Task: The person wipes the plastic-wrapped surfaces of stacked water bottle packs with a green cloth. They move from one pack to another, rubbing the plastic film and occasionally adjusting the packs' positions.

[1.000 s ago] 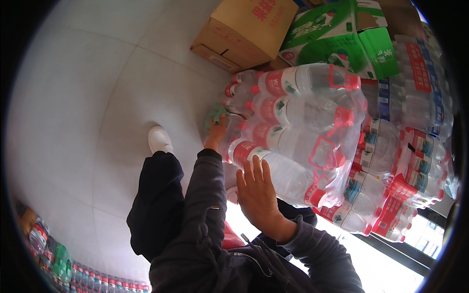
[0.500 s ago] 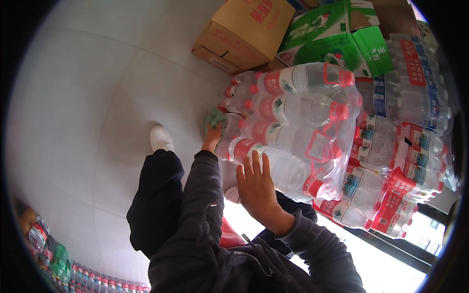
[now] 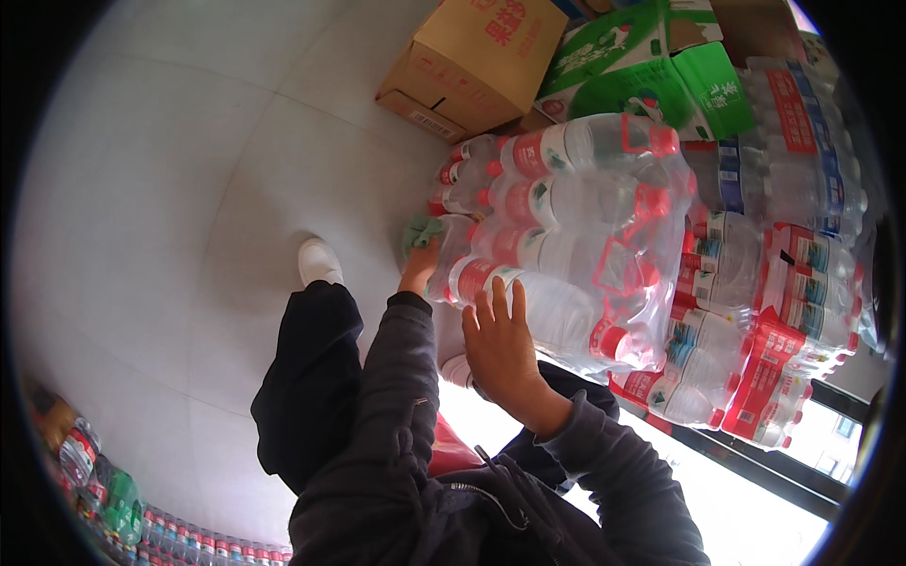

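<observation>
My left hand [image 3: 420,264] is closed on a green cloth [image 3: 421,232], which it presses against the lower side of the stacked bottle packs. Right in front of me is a shrink-wrapped pack of large clear water bottles [image 3: 576,245] with red caps and red-and-white labels. Beneath its left edge, smaller red-capped bottles [image 3: 462,184] show in part. Against the near side of the large pack, my right hand [image 3: 503,344] lies with its fingers spread and nothing in its grasp.
Beyond the packs stand a brown cardboard box [image 3: 472,71] and an opened green-and-white carton [image 3: 642,75]. More wrapped bottle packs [image 3: 802,151] are stacked at right, beside a bright window [image 3: 830,439]. Bottles [image 3: 118,505] line the lower left, across grey floor tiles [image 3: 160,236].
The view has shifted slightly. My left hand stays at the lower side of the packs with the green cloth, and my right hand keeps its place on the large pack.
</observation>
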Available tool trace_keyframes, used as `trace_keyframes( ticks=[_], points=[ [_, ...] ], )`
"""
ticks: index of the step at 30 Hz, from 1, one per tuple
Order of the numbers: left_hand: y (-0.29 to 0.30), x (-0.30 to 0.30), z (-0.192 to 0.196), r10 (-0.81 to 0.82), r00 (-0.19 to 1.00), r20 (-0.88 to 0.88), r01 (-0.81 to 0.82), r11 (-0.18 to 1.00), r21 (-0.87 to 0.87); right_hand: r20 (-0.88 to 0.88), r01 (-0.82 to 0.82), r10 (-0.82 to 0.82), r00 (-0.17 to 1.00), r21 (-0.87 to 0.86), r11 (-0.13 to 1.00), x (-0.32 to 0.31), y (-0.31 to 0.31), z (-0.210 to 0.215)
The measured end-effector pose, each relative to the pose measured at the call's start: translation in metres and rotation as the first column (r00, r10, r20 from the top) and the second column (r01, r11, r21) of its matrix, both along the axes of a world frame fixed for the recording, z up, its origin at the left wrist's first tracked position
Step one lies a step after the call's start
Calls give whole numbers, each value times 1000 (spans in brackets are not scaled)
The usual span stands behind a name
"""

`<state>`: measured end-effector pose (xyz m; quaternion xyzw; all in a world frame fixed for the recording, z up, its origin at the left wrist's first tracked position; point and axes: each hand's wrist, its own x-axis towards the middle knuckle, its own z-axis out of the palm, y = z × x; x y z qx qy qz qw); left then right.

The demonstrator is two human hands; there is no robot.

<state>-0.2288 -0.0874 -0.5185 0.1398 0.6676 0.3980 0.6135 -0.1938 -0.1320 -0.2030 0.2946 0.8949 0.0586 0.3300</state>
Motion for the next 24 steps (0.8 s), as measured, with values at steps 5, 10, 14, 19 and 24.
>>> trace_keyframes(
  ticks=[5,10,14,19,24],
  points=[
    [0,-3,16,-4,999,48,3,1000,11,-60,-19,19,998,10,1000,7,-7,-5],
    [-3,2,11,81,989,121,-79,997,-21,-206,9,-41,978,-155,988,20,-27,-3],
    [-4,1,8,7,994,108,1,997,-72,-202,85,-135,970,-240,967,30,-46,-2],
    [-12,3,11,68,988,138,-68,998,-4,-221,121,-203,954,-336,934,46,-68,-1],
    [-22,9,13,89,988,125,-95,995,43,-292,151,-264,919,-357,922,66,-90,-3]
  ],
)
